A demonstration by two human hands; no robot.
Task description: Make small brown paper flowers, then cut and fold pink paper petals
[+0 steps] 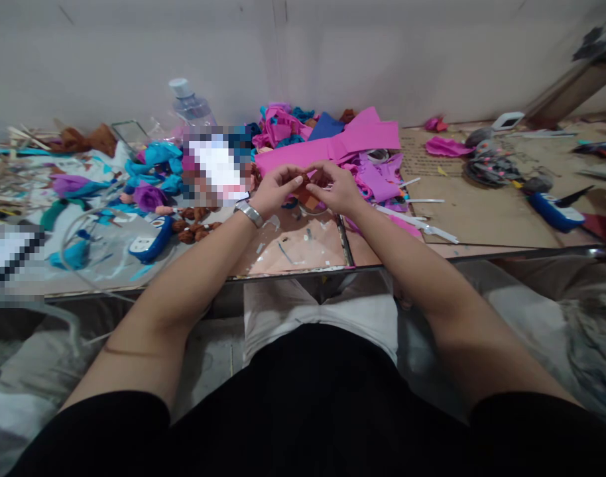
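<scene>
My left hand (277, 190), with a metal-band watch (249, 213) at its wrist, and my right hand (339, 189) meet above the table's front part. Their fingers are bent and pinched around a small brown piece of what looks like crepe paper (309, 200). Fingers cover part of it, so its full shape is hidden. Just behind my hands lie bright pink paper strips (303, 154). Purple paper scraps (380, 175) spread beside my right hand.
A blue-and-white tape-measure-like object (152, 238) and brown crumpled pieces (193, 225) lie at left, with a clear bottle (191, 106) behind. Cardboard (432, 212), white strips (435, 230) and another blue tool (556, 211) are at right. The table edge (293, 273) runs close to my body.
</scene>
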